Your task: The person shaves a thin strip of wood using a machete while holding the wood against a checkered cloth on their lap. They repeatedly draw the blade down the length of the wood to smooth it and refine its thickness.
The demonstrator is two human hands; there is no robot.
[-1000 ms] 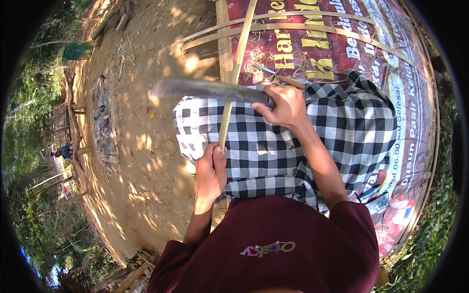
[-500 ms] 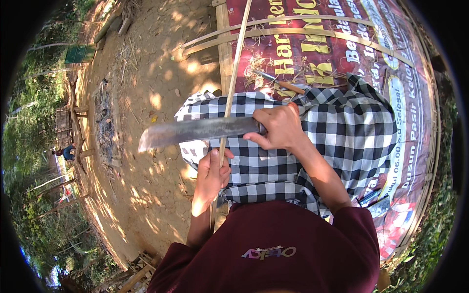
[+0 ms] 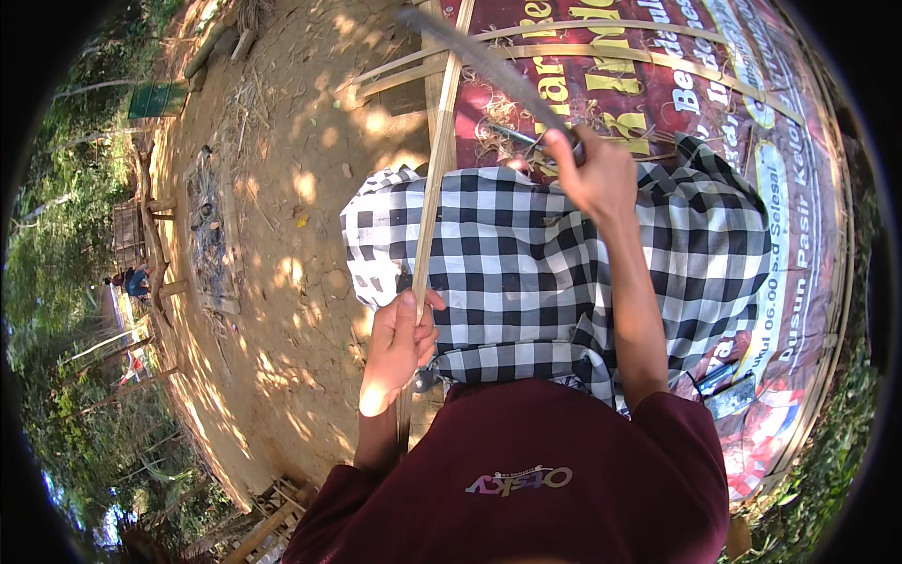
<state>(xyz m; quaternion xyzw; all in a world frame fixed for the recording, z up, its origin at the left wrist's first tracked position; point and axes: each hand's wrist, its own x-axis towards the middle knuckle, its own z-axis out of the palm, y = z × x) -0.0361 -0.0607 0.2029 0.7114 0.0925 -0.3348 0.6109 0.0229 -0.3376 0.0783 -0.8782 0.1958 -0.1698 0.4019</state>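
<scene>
My left hand (image 3: 399, 340) is closed around a long, pale bamboo strip (image 3: 430, 211), which runs from beside my body up past the top of the picture. My right hand (image 3: 601, 174) grips the handle of a machete (image 3: 507, 75). Its long dark blade is angled up and to the left, crossing over the far part of the strip. Whether the edge touches the strip, I cannot tell. Black-and-white checked cloth (image 3: 517, 291) covers my lap beneath both hands. A smaller knife (image 3: 515, 134) lies beyond my knees, its handle mostly hidden by my right hand.
A printed red banner (image 3: 648, 103) covers the platform at the right. Two long bamboo strips (image 3: 648, 58) lie across it among curly shavings (image 3: 493, 141). A phone-like object (image 3: 731, 399) rests by my right side. Dirt ground (image 3: 282, 188) spreads left; a person (image 3: 137, 281) is far off.
My right hand has moved away from my body with the machete, and the blade has swung from nearly level to pointing up-left. My left hand keeps its hold, nearly in place; the strip shows its broader face.
</scene>
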